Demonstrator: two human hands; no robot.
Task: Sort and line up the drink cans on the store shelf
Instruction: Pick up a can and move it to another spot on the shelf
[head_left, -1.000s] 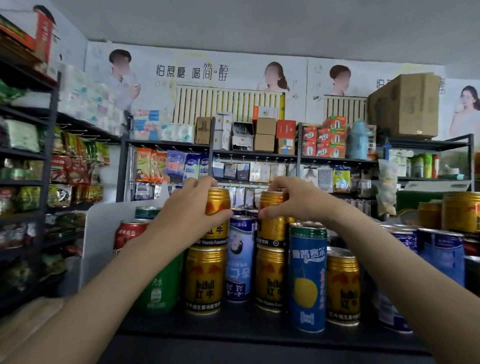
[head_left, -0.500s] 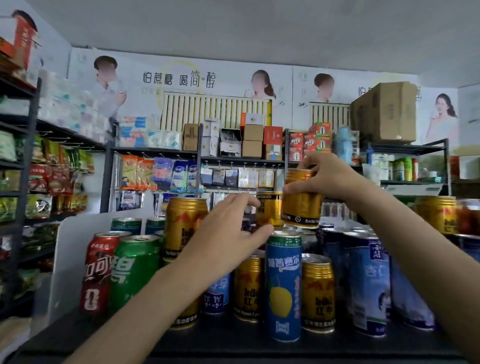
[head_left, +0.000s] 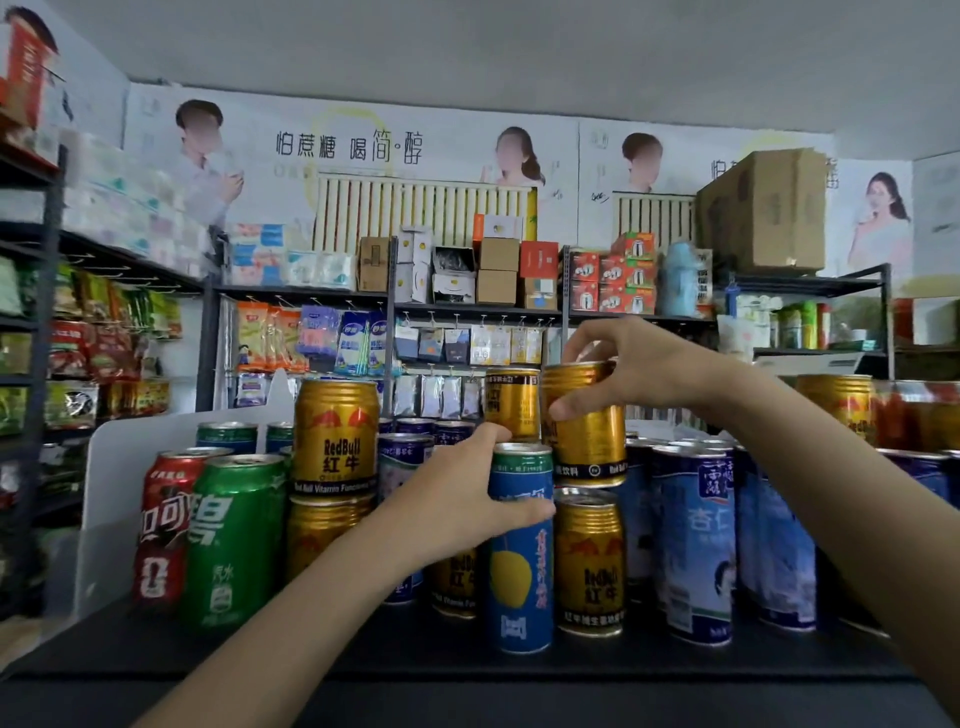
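The right hand grasps a gold can, now lowered onto another gold can right of centre on the shelf. The left hand, reaching and empty half a second ago, now wraps the tall blue can just left.

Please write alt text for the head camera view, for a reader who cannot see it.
The right hand holds a gold can just above another gold can on a dark shelf, while the left hand grips a tall blue can.
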